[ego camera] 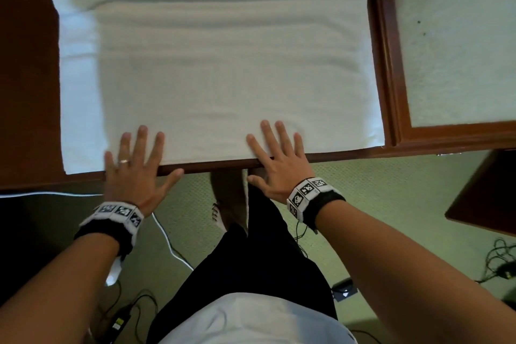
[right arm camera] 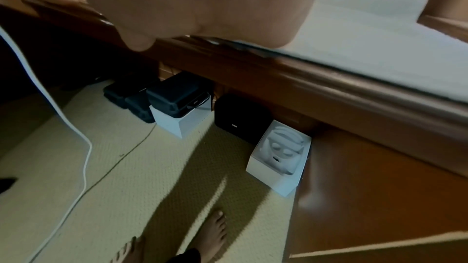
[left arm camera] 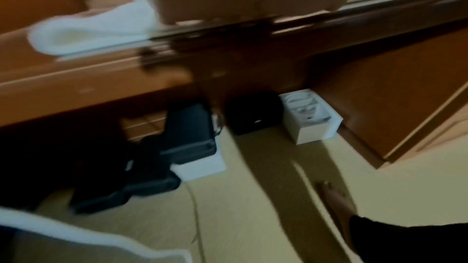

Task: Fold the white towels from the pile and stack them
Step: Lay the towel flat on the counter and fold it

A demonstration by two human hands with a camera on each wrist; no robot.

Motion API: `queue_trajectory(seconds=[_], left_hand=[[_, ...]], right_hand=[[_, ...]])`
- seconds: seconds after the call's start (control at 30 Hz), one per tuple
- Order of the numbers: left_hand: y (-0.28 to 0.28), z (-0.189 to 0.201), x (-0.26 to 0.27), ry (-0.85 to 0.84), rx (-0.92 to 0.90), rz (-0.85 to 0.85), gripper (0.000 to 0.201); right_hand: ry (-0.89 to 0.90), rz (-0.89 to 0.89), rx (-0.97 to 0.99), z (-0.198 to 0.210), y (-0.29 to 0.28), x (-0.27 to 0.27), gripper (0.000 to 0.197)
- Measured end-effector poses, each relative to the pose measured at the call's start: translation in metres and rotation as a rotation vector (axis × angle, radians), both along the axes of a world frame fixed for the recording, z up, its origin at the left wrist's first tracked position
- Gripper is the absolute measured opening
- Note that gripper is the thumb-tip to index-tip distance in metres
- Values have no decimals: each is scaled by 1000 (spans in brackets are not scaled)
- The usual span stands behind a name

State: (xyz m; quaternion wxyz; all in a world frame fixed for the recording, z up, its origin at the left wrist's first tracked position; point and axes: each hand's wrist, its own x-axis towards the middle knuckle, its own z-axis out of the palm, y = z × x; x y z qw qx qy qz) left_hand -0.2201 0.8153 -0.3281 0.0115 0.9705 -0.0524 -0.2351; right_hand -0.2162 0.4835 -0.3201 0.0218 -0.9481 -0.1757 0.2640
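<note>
**Both hands flat on the towel's near edge**

A white towel (ego camera: 217, 72) lies spread across a dark wooden table (ego camera: 28, 64), its near hem running along the table's front edge. Its far part is rumpled into long cross-wise ridges. On the left a thinner single layer sticks out past the thicker folded part, so the towel looks doubled over most of its width.

The left hand (ego camera: 134, 159) rests palm-down at the near left part of the towel, fingers straight and spread, fingertips on the cloth and the thumb out over the table's edge. A ring sits on one finger. The right hand (ego camera: 276, 156) lies the same way further right, fingers fanned on the towel, thumb hanging below the table's lip. Neither hand pinches or curls round the cloth. Each wrist wears a band with black-and-white markers.

The left wrist view is blurred; it shows the palm above the table edge and a white fold of towel (left arm camera: 101, 27) beside it. The right wrist view shows the palm on the edge and the towel (right arm camera: 367, 37) stretching away to the right.

To the right of the table, a second wooden-framed surface (ego camera: 391, 64) carries more white cloth (ego camera: 460, 36). Under the table on the pale carpet (right arm camera: 113, 167) stand a black box (right arm camera: 240, 115), white boxes (right arm camera: 278, 161) and dark cases (right arm camera: 174, 91). A white cable (right arm camera: 76, 133) trails over the floor, and the person's bare feet (right arm camera: 212, 233) stand on the carpet.
</note>
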Motion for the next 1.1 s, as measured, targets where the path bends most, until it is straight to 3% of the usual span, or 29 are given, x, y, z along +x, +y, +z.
queue_trajectory(seconds=[0.1, 0.2, 0.33, 0.5, 0.6, 0.67, 0.8, 0.9, 1.1], left_hand=[[29, 11, -18, 40, 42, 113, 94], [4, 13, -15, 7, 30, -1, 95], [-29, 1, -4, 8, 15, -118, 93], [-20, -13, -11, -70, -3, -116, 96], [-24, -11, -10, -106, -13, -119, 105], [-26, -10, -6, -152, -22, -134, 112], [-26, -2, 11, -159, 38, -184, 114], [-24, 0, 16, -86, 94, -175, 108], [-26, 7, -9, -127, 18, -194, 94]], right_hand=[[13, 14, -9, -2, 1, 3, 95], [30, -1, -12, 0, 6, 5, 102], [-4, -29, 57, 13, -13, 3, 91], [-59, -489, -132, 9, -131, -36, 96], [-156, -424, -174, 14, -156, -41, 99], [-234, -353, -110, 15, -141, -31, 100], [-196, -159, -48, 10, -95, -4, 109], [-115, -139, -67, 1, -80, 7, 107], [-178, -89, -7, 7, -96, -16, 89]])
